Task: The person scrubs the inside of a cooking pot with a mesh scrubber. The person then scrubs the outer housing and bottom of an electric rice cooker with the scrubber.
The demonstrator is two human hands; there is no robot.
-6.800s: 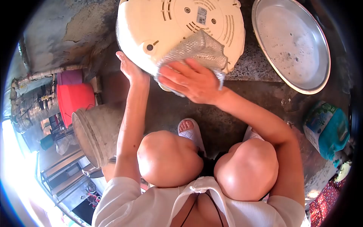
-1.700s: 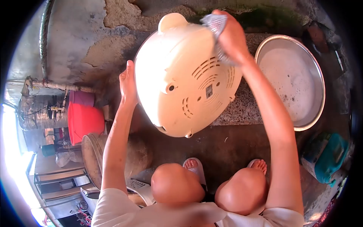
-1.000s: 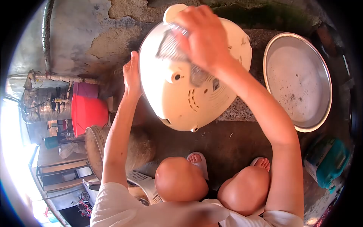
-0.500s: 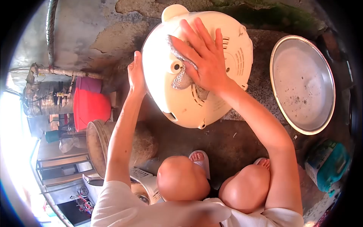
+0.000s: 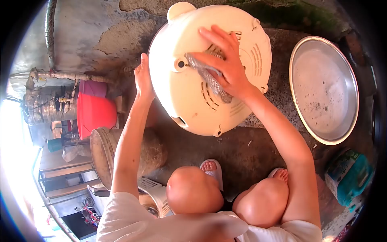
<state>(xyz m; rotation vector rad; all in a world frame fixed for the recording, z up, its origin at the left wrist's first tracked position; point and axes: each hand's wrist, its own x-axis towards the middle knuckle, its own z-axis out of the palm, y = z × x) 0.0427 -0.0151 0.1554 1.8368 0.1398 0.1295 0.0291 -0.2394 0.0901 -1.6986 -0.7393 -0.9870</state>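
A large cream plastic housing [image 5: 173,92] with vent slots and small feet is tilted up, its underside facing me. My left hand [image 5: 144,80] grips its left edge, thumb up along the rim and the other fingers hidden behind it. Against the underside, my right hand [image 5: 227,66] holds a silvery mesh cloth [image 5: 209,78] near the centre vents. The cloth lies under the palm and thumb, and the fingers point up and left over the plastic.
To the right stands a metal basin [image 5: 322,88] of cloudy water, with a teal bottle [image 5: 350,177] below it. A red bucket [image 5: 96,115] and a brown barrel [image 5: 102,157] are at the left. A peeling wall [image 5: 125,36] rises behind.
My right hand has moved with the cloth across the underside, from the upper right edge to the upper left, then down to the centre vents. My left hand stays on the left edge.
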